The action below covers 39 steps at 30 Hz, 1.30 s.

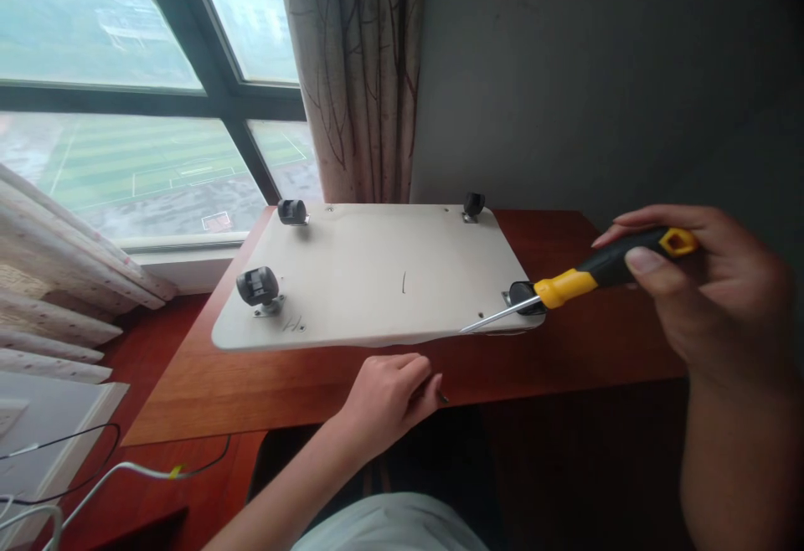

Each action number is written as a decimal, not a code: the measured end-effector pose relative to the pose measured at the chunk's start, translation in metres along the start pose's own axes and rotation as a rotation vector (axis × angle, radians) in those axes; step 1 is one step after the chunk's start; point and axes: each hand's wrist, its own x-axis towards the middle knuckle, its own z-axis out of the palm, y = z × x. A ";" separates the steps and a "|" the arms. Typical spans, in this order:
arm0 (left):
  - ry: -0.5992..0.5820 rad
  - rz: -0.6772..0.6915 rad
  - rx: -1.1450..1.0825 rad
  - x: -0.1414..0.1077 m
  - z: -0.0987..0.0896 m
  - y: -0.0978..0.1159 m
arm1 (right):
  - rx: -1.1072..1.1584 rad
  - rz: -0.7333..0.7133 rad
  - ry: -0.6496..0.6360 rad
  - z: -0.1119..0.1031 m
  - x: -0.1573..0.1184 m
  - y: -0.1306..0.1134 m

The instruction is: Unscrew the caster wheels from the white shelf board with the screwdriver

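My right hand (697, 275) is closed round the black and yellow handle of a screwdriver (569, 285). Its metal shaft slants down to the left, with the tip over the front edge of a white board (377, 266). My left hand (395, 392) is closed in front of that edge, a small dark piece (443, 399) poking out between the fingers; most of it is hidden. Near the board's corners stand black casters, wheels up: front left (257, 285), back left (292, 212), back right (474, 204), and front right (526, 297), partly behind the screwdriver.
Beneath the board is a reddish-brown wooden table (251, 392). Behind it are a grey wall (533, 90), a patterned curtain (358, 74) and a window (106, 174). Cables (126, 466) run at the lower left, beside a white panel (38, 425).
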 end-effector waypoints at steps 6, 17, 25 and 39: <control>-0.109 -0.240 -0.197 -0.014 0.020 -0.040 | 0.234 0.122 -0.147 0.026 -0.008 -0.006; -0.066 -0.265 -0.136 0.013 0.026 -0.060 | 0.261 0.138 -0.145 0.033 -0.008 0.000; -0.077 -0.175 0.001 0.032 0.008 -0.068 | 0.261 0.099 -0.096 0.032 -0.012 0.014; -0.248 -0.117 0.445 0.026 -0.008 -0.056 | 0.196 0.090 -0.104 0.027 -0.010 0.016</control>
